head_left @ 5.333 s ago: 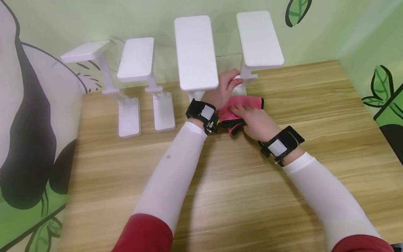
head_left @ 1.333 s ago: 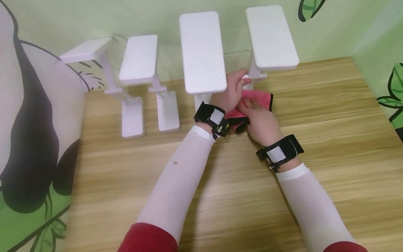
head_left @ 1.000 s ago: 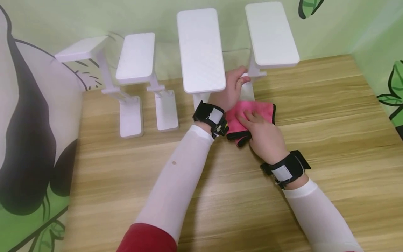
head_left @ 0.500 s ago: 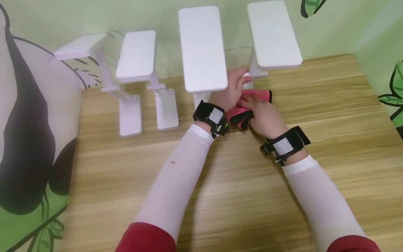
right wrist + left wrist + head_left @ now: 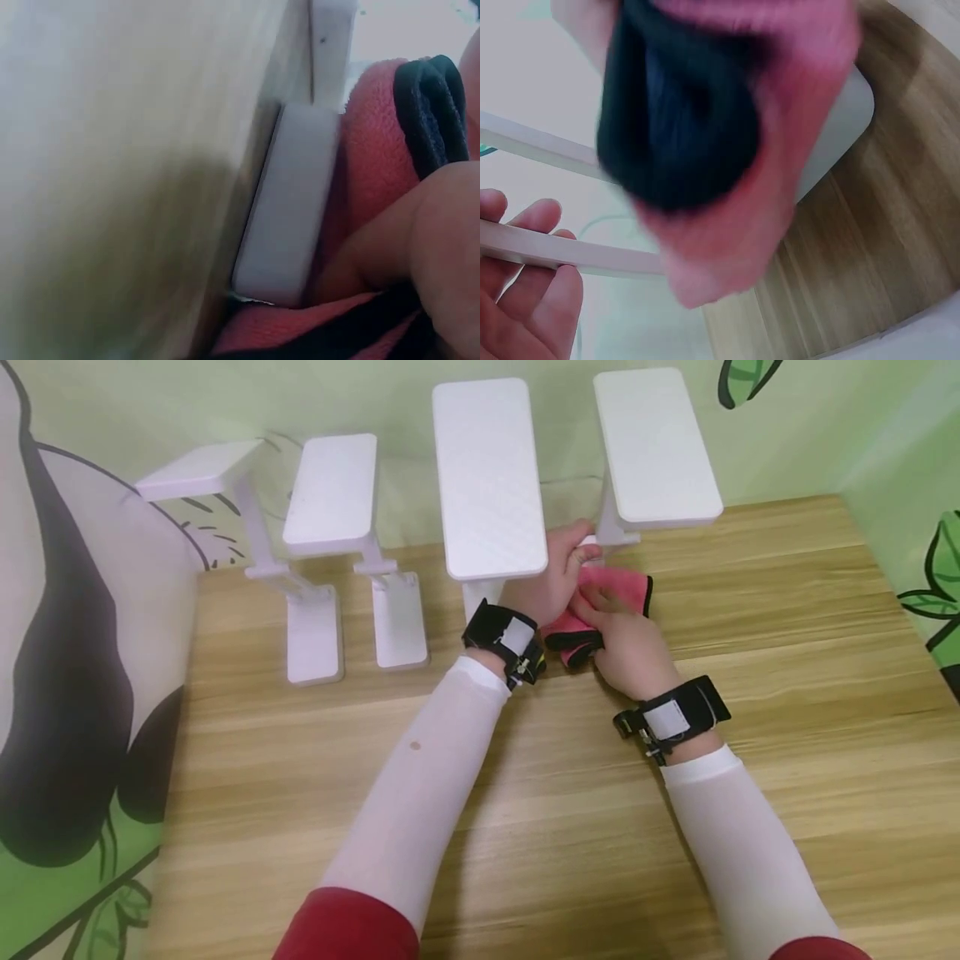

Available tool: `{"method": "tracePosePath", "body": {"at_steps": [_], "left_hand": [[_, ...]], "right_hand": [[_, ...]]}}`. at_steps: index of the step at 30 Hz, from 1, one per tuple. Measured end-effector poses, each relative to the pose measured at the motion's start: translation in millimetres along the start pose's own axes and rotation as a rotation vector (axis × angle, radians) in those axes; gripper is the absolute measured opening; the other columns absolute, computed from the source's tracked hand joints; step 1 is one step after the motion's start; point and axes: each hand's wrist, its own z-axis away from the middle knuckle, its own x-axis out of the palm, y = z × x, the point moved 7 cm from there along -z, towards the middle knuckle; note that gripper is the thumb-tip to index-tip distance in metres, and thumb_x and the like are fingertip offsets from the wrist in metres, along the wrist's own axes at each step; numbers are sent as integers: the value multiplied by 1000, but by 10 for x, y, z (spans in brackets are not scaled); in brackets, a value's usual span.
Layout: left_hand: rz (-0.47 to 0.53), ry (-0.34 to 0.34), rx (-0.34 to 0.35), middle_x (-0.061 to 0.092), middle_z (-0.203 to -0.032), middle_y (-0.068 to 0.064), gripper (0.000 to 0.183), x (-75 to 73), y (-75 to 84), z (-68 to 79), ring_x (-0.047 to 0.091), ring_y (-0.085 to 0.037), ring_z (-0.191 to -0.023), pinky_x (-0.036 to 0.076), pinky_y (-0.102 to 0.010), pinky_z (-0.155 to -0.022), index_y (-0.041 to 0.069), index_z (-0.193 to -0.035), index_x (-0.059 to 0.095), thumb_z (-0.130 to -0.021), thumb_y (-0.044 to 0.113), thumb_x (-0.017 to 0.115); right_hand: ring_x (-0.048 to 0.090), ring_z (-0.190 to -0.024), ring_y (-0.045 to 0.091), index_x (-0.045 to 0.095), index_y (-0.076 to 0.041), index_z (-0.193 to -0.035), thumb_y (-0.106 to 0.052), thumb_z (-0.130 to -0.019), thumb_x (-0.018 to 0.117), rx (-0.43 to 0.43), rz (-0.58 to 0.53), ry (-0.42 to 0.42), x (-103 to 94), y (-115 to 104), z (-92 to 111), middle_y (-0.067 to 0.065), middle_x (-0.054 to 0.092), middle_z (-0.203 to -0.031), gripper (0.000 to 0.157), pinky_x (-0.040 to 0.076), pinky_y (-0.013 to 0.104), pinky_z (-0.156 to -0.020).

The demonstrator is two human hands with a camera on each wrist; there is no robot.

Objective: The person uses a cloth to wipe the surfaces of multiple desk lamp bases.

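Observation:
Four white desk lamps stand in a row along the wall. On the rightmost desk lamp (image 5: 657, 443), my left hand (image 5: 546, 578) grips the lower arm; the left wrist view has fingers curled round that thin white bar (image 5: 604, 256). A folded pink cloth (image 5: 626, 585) with black edging lies over this lamp's base. My right hand (image 5: 636, 650) holds the cloth down there, fingers bent onto it. Seen from the right wrist, the white base (image 5: 289, 202) has pink cloth (image 5: 375, 142) against its side. Most of the base is hidden in the head view.
The third lamp's head (image 5: 491, 477) overhangs my left hand. Two smaller lamps, one with a tilted head (image 5: 202, 468) and one beside it (image 5: 332, 489), stand at the left. All rest on a wooden table (image 5: 570, 827) against painted walls (image 5: 405, 410).
The right hand and cloth have slid back and forth along the lamp base, toward the wall since one second ago. The left hand has kept its grip on the lamp.

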Motion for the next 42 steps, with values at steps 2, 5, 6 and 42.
{"method": "tracePosePath", "body": {"at_steps": [2, 5, 6, 42], "left_hand": [[-6, -1, -1, 49, -74, -6, 16, 9, -12, -6, 51, -15, -74, 39, -26, -66, 4, -96, 55, -103, 17, 50], [-30, -3, 5, 41, -73, -5, 18, 18, -27, -16, 48, -16, -74, 38, -27, -67, 4, -97, 54, -103, 20, 49], [-38, -3, 9, 40, -73, -5, 19, 19, -28, -21, 47, -16, -74, 38, -27, -68, 3, -98, 54, -104, 20, 49], [-28, 21, 26, 40, -72, -5, 18, 27, -40, -13, 46, -15, -72, 36, -26, -66, 4, -93, 54, -103, 19, 52]], "right_hand": [[31, -139, 29, 45, -18, -148, 9, -74, 52, 3, -1, 1, -2, -29, 116, 14, 41, -152, 79, 46, 55, -97], [33, -139, 30, 49, -19, -146, 9, -79, 53, 2, 4, -1, -11, -92, 302, 15, 43, -150, 73, 47, 56, -96], [34, -138, 30, 50, -19, -145, 8, -80, 53, -1, 9, -1, -14, -114, 361, 15, 43, -150, 71, 48, 56, -95], [58, -109, 40, 57, -24, -140, 4, -78, 56, 29, -20, 3, -47, -49, 253, 10, 53, -142, 68, 48, 46, -54]]}}
